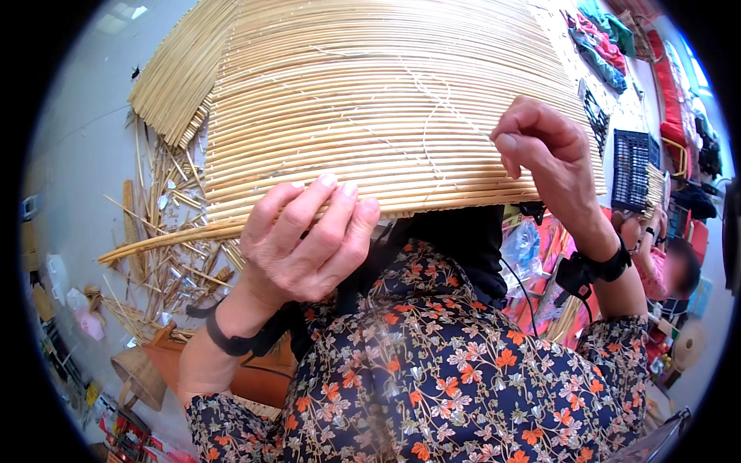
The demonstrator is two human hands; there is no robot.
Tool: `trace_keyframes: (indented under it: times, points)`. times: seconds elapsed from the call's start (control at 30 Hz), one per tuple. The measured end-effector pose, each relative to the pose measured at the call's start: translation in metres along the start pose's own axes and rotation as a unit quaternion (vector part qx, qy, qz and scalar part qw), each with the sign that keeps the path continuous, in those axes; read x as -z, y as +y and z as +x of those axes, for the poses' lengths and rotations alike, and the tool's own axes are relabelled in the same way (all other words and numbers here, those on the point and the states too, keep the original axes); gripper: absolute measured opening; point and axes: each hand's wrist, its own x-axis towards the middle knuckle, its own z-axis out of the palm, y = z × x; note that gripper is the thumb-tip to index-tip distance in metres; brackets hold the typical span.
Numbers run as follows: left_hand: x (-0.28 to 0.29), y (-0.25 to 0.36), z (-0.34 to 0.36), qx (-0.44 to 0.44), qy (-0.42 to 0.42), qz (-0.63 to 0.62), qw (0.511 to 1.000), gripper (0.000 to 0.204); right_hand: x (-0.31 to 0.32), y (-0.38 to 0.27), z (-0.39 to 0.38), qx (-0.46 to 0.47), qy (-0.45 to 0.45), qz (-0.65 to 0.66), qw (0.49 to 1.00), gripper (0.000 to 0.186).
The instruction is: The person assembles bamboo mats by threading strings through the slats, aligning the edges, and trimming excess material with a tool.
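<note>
Head view: left hand (309,239) grips the lower edge of the reed mat (370,100) over the lap, right hand (544,154) pinches its thread, black slotted crate (631,170) beyond holds reeds.

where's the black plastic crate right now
In the head view the black crate stands at the right, past the right hand and just beyond the edge of the woven reed mat.
</note>
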Motion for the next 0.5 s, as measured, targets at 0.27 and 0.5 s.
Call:
trace_keyframes:
  times: [0.27, 0.5]
  points:
    - [0.024, -0.007, 0.016, 0.021, -0.013, -0.021, 0.999, 0.025, -0.010, -0.047, 0.002, 0.095, -0.123, -0.206, 0.966, 0.005]
    - [0.032, -0.003, 0.010, 0.024, -0.023, -0.032, 0.999, 0.025, -0.021, -0.056, 0.005, 0.048, -0.200, -0.199, 0.958, 0.013]
